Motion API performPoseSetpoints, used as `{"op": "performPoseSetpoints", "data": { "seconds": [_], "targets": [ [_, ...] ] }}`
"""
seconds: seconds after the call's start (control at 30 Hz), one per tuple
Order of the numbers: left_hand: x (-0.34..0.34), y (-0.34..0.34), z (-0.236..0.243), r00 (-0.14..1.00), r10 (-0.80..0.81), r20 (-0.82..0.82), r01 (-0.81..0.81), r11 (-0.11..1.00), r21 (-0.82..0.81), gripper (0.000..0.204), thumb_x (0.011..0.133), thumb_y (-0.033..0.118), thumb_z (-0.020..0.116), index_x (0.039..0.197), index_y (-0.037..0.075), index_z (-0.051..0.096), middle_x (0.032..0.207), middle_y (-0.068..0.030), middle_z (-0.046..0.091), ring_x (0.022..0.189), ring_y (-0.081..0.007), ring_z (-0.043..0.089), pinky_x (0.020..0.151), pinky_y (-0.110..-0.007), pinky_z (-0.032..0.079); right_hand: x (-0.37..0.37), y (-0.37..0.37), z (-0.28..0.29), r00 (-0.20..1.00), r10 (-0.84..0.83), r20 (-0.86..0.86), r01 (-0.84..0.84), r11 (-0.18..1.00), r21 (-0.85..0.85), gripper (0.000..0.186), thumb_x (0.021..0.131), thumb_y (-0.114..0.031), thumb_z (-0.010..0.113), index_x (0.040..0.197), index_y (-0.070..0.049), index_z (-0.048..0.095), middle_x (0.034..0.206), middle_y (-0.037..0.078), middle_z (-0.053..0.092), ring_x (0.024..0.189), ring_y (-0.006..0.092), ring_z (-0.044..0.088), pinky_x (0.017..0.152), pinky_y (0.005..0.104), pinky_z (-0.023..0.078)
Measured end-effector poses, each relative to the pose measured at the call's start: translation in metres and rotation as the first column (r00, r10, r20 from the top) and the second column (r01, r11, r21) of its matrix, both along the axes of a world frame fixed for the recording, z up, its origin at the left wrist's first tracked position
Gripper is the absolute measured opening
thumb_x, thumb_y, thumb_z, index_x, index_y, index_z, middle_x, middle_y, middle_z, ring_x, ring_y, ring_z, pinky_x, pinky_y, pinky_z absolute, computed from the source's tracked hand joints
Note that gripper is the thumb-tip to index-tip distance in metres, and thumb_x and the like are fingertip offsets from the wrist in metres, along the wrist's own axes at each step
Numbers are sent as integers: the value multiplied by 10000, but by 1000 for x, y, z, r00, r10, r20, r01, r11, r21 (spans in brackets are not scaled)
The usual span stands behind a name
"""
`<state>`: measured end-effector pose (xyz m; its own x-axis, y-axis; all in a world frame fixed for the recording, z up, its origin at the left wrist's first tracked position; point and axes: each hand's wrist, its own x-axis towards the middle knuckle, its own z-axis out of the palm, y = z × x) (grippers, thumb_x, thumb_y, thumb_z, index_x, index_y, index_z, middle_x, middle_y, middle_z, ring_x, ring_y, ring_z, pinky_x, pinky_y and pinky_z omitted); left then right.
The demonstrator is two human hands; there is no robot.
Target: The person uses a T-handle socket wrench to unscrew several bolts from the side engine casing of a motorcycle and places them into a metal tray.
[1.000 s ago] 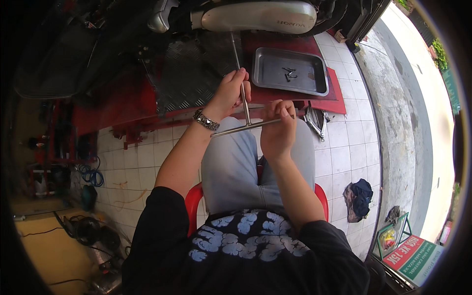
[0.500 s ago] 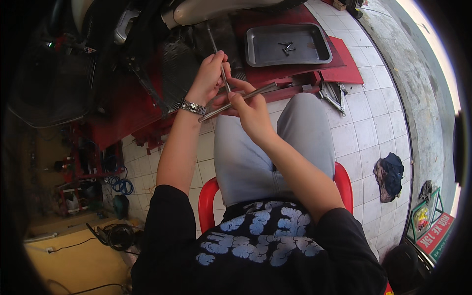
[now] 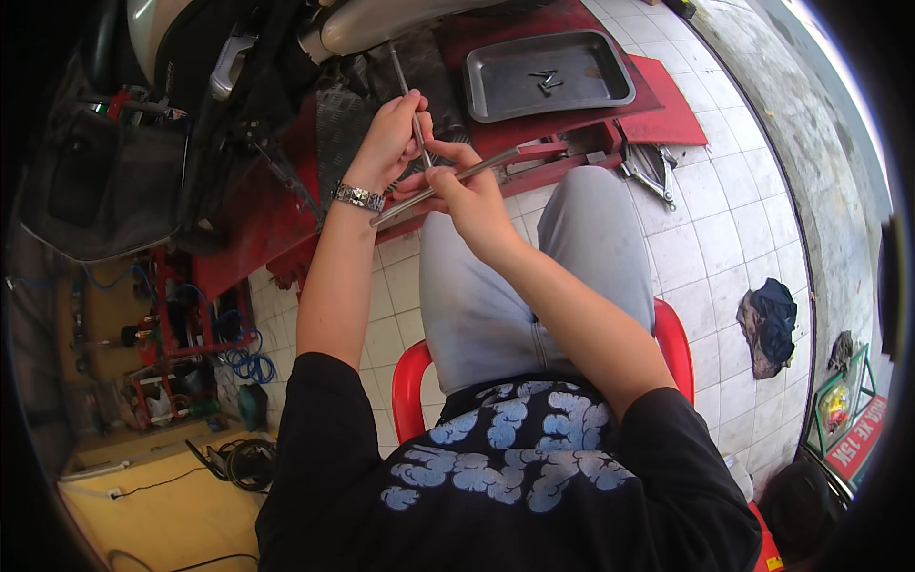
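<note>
My left hand [image 3: 386,143], with a metal watch at the wrist, grips a thin upright metal rod [image 3: 402,84] that runs up toward a grey motorbike part [image 3: 381,24]. My right hand [image 3: 469,195] holds a long metal bar [image 3: 477,170] lying crosswise, its end passing under my left hand. Both hands touch where rod and bar cross. I sit on a red plastic chair [image 3: 410,381], knees in grey trousers.
A grey metal tray [image 3: 496,86] with a few small parts rests on a red lift platform [image 3: 667,119]. A dark rag [image 3: 767,319] lies on the white tiles at the right. Red racks, blue hose and cables crowd the left.
The view has swung so the hands sit further left and higher. Both hands keep their hold on rod and bar; the bar looks slightly more tilted.
</note>
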<state>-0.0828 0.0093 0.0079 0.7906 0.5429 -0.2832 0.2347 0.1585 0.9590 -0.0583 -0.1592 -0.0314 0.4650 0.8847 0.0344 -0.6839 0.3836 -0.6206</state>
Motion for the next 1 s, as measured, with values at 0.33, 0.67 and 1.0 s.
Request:
{"op": "performPoseSetpoints", "data": {
  "seconds": [0.33,0.67,1.0],
  "targets": [
    [-8,18,25,997,-53,-59,51,998,-36,263,1046,304,422,994,55,489,615,-9,544,413,-43,346,364,-205,237,-12,22,46,890,75,-450,-49,996,69,263,884,6,459,1139,-57,448,840,101,527,765,222,584,801,387,523],
    [-8,13,-9,996,-85,-27,83,995,-48,300,1069,337,355,953,85,470,593,-32,537,391,-50,330,346,-212,232,-5,23,-7,997,43,-66,-49,995,-92,142,848,36,475,945,-14,565,748,66,540,628,161,555,624,310,520],
    [-1,17,-1,998,-39,53,45,992,-115,289,1057,320,405,893,90,467,542,-20,481,379,-65,344,337,-214,236,-4,36,20,952,41,-304,-15,996,86,39,863,-41,504,885,-60,531,651,34,484,524,161,486,545,310,433]
  ]
}}
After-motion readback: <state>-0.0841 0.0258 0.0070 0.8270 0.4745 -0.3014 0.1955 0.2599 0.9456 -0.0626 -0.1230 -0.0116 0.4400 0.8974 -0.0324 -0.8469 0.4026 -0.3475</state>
